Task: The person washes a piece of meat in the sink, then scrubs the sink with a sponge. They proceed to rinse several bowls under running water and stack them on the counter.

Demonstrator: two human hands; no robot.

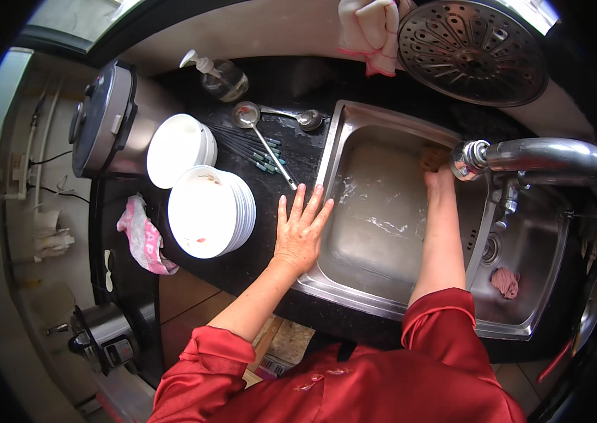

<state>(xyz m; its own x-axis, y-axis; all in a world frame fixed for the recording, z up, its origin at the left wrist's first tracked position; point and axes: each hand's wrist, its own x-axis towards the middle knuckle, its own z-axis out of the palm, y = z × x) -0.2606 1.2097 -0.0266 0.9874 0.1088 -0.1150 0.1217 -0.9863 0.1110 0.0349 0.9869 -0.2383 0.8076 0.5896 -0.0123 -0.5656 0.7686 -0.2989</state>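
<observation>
My left hand point(298, 238) lies palm down with its fingers spread, on the black countertop and the left rim of the stainless steel sink point(335, 143). Nothing is in it. My right hand point(435, 172) reaches into the far right part of the large basin, under the faucet point(541, 156). Cloudy water point(377, 195) with streaks of foam fills that basin. The fingers are blurred by the water and look brownish there, so I cannot tell whether they hold anything. Just beyond my left fingertips ends the handle of a metal ladle point(246, 115).
Left of the sink stand stacked white bowls point(206, 211) and more white bowls point(179, 150), with chopsticks point(248, 145), a spoon point(309, 120), a soap pump bottle point(224, 79) and an electric cooker point(105, 121). A pink cloth point(505, 283) lies in the small basin. A perforated steamer plate point(473, 53) leans behind.
</observation>
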